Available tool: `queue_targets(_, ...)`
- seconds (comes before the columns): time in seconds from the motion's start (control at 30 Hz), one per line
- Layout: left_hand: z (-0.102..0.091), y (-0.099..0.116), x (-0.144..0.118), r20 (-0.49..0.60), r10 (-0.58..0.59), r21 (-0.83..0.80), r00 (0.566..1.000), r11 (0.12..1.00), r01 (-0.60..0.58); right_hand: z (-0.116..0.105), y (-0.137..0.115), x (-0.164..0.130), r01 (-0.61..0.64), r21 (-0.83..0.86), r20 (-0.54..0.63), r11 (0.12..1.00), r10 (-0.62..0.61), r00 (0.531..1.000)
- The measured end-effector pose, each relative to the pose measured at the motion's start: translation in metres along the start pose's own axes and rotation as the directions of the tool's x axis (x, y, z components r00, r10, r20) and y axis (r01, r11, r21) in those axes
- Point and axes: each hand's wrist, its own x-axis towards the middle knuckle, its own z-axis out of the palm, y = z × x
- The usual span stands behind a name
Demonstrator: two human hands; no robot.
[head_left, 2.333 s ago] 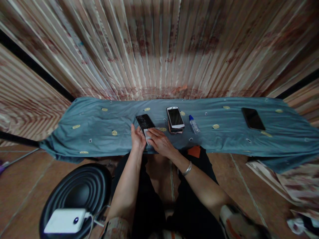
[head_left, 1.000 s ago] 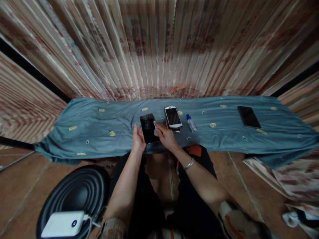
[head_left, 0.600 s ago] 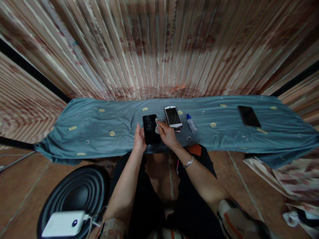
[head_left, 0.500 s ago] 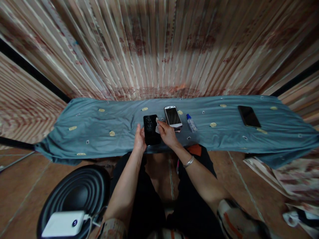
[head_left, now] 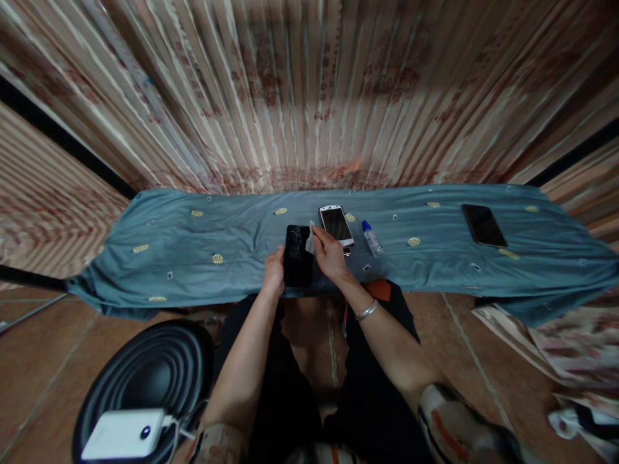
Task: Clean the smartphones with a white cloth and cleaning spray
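A black phone with a cracked screen lies near the front edge of a teal cloth-covered table. My left hand grips the phone's lower left edge. My right hand pinches a small white wipe against the phone's upper right side. A silver bracelet circles my right wrist. Just right of my right hand a white-framed phone rests on top of another phone.
A small clear bottle with a blue cap lies right of the white phone. Another black phone sits far right on the cloth. A black stool carrying a white power bank stands at lower left. A striped curtain hangs behind.
The cracked phone has been turned from slanting to upright and shifted slightly right. My right hand with the wipe has moved from the phone's lower end up to its upper right side.
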Motion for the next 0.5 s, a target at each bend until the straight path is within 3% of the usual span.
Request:
queue_targets(0.13, 0.0007, 0.0005, -0.0024, 0.025, 0.034, 0.069, 0.999, 0.997, -0.036, -0.0012, 0.0023, 0.0025, 0.03, -0.031, -0.006, 0.999, -0.03, 1.0)
queue_targets(0.5, 0.001, 0.0051, -0.0088, 0.162, 0.01, 0.175, 0.987, 0.984, -0.039, -0.0025, -0.0009, 0.0047, 0.187, -0.151, 0.111, 0.971, -0.172, 0.979)
